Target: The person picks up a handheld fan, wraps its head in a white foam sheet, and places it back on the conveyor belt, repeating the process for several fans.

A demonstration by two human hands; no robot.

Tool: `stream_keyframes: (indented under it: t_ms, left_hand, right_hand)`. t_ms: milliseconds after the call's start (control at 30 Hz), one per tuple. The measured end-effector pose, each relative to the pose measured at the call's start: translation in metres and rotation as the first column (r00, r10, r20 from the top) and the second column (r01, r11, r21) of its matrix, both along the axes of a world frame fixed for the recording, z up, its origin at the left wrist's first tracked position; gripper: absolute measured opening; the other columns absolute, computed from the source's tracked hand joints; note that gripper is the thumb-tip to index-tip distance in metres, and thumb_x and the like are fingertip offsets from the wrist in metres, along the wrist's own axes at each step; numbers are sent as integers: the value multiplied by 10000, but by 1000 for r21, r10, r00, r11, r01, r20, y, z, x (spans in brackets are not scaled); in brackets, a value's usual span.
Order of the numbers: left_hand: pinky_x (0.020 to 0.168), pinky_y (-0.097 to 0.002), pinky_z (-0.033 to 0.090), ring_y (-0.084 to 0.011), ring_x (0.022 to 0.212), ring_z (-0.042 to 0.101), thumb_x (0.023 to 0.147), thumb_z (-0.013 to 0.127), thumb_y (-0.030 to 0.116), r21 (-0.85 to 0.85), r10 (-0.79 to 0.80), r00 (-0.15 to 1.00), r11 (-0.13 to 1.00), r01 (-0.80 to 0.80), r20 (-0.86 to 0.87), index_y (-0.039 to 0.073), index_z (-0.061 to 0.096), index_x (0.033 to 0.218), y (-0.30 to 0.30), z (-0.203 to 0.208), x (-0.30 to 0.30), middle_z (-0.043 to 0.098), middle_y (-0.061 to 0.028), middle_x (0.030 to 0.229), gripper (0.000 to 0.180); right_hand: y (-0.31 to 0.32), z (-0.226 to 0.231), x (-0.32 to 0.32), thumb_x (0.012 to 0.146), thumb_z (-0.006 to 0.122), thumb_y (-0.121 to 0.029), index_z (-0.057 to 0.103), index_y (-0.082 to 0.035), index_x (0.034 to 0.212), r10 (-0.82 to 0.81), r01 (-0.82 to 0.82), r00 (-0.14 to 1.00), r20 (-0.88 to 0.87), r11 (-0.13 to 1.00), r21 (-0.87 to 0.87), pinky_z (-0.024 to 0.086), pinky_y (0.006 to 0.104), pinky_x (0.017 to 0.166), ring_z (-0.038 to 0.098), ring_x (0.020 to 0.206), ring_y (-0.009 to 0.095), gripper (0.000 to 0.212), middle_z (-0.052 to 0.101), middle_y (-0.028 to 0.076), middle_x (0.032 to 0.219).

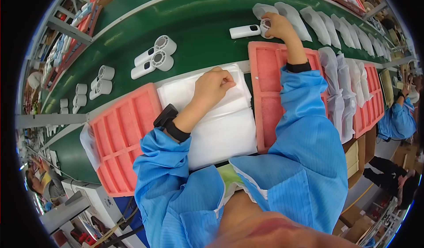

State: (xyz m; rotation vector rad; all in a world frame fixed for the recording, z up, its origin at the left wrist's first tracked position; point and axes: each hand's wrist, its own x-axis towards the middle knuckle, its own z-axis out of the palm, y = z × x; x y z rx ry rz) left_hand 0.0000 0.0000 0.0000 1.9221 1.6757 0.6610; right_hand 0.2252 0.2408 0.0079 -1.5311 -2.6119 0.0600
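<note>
My right hand [282,26] is closed on the round, hollow head of a white handheld device [244,32], shaped like a small hair dryer. Its handle, with a dark oval panel, points left along the green belt. My left hand [211,87] hovers over or rests on a stack of thin white bags [223,135]. Its fingers are curled together; whether they pinch a bag cannot be made out. Just behind my right hand lies a device in a white bag [264,10]. More devices [163,60] lie in pairs on the belt to the left.
Pink compartment trays flank the bag stack, one on the left [119,137] and one on the right [267,111]. Bagged items [316,24] line the green belt [198,40] at right; others [346,89] cover the right trays. A co-worker [399,115] sits at far right.
</note>
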Motion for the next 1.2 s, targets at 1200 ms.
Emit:
stream_keyframes:
  t_ms: [1200]
  left_hand:
    - [831, -271, 422, -111, 887, 549, 983, 531, 199, 122, -71, 205, 961, -249, 976, 74, 516, 1014, -35, 110, -39, 585, -4, 914, 130]
  right_hand:
    - [-194, 112, -99, 538, 787, 36, 590, -38, 1210, 700, -531, 480, -529, 712, 460, 502, 351, 744, 572, 905, 285, 705, 520, 138, 1102]
